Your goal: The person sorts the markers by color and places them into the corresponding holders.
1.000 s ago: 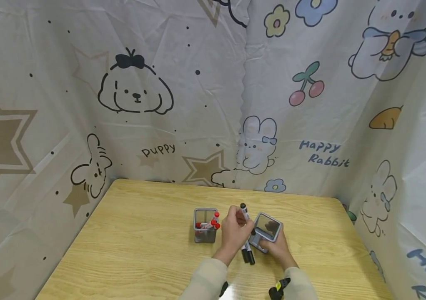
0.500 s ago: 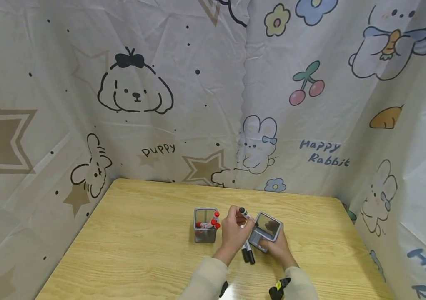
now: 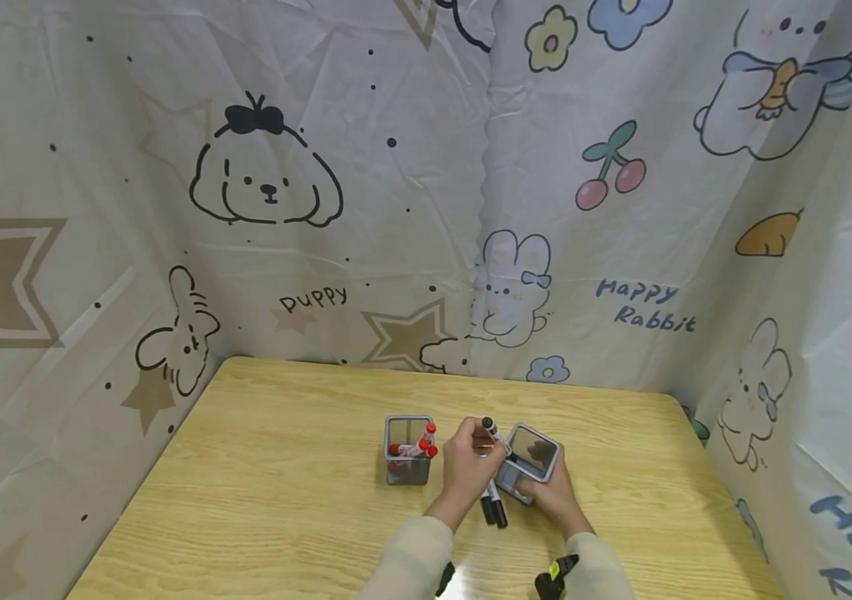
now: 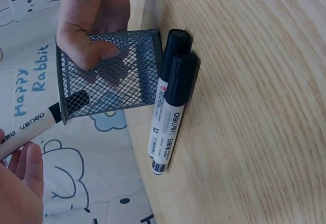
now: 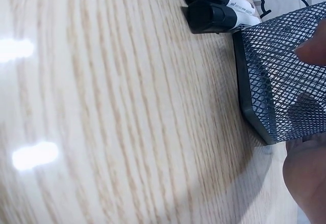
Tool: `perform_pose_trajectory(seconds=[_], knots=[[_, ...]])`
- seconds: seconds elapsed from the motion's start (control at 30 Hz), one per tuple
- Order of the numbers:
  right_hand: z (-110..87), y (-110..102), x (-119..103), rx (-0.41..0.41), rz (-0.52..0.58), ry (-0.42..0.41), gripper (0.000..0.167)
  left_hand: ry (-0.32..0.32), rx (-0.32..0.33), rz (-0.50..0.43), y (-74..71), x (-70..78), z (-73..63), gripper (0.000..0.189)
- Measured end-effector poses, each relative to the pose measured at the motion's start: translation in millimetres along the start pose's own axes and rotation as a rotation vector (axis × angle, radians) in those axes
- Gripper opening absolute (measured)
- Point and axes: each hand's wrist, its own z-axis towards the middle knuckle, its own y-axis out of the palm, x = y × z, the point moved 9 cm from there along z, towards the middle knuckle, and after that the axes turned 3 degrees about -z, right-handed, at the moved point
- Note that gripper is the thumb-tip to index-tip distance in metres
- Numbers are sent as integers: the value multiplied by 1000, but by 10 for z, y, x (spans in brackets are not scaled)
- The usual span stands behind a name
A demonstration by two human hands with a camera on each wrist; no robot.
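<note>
My left hand (image 3: pixel 463 468) pinches a black-and-white whiteboard marker (image 3: pixel 497 435). In the left wrist view, the marker's (image 4: pixel 31 128) black end reaches just inside the mouth of a mesh pen holder (image 4: pixel 130 76). That holder (image 3: pixel 513 482) is gripped by my right hand (image 3: pixel 559 497), its thumb lying along one wall. It leans, with its mouth towards the left hand. Beside its base, two black-capped markers (image 4: pixel 173 114) lie side by side on the wooden table. The right wrist view shows their caps (image 5: pixel 211 15) close to the holder's lower edge.
Left of the hands stands another mesh pen holder (image 3: pixel 407 477) with several red-capped markers (image 3: pixel 423 447) in it. The wooden table (image 3: pixel 283 500) ends at a printed cloth (image 3: pixel 396 250) hanging behind and along the sides.
Over the second, the marker in my left hand has tilted and its lower end has moved right into the holder's mouth. The right hand and holder stay nearly still; the view shifts slightly.
</note>
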Motion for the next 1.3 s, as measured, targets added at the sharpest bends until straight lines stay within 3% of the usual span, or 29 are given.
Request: perform_pose_trajectory(seconds=[0.2,0.33,0.57,0.8,0.97,1.3], knots=[[-5,1,-14,11,5,-10,78,-25,-40,53,52,-73,-7,23],[-11,8,-60,-3,4,7,79,-73,-83,74,95,-131,-11,20],[-86,10,-325,-26,21,4,78,-140,-141,104,155,-193,-9,15],[-8,16,-64,-21,0,31,82,-189,-152,179,175,-276,-6,14],[-4,2,-22,-15,-9,25,82,-234,-192,216,230,-337,-15,12],[-136,0,-415,-19,12,-7,74,-268,-189,209,238,-366,-17,18]])
